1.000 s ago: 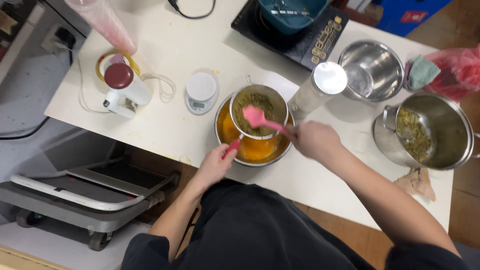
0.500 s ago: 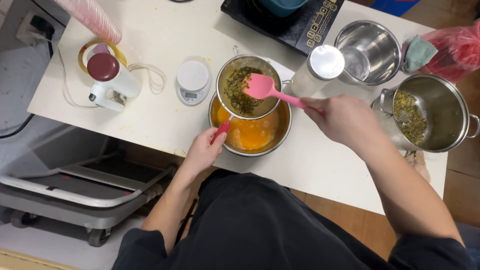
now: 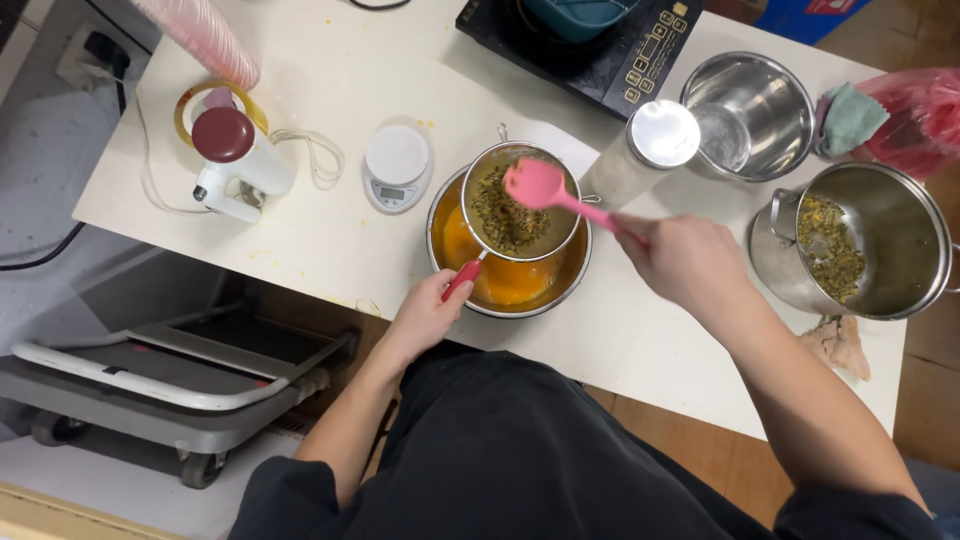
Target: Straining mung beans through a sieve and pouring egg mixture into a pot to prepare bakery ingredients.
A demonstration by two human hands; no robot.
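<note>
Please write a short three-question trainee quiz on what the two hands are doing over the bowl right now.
1. True or false: the left hand holds the strainer by its red handle.
2. What does the right hand hold? A) pink spatula B) metal lid C) green cloth
3. What colour is the liquid in the bowl under the strainer?

Key: 1 true; 2 A; 3 orange.

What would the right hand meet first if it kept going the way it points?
Probably the sieve: the right hand points up-left along the pink spatula, whose blade already sits over the seeds there. Depth is unclear.
</note>
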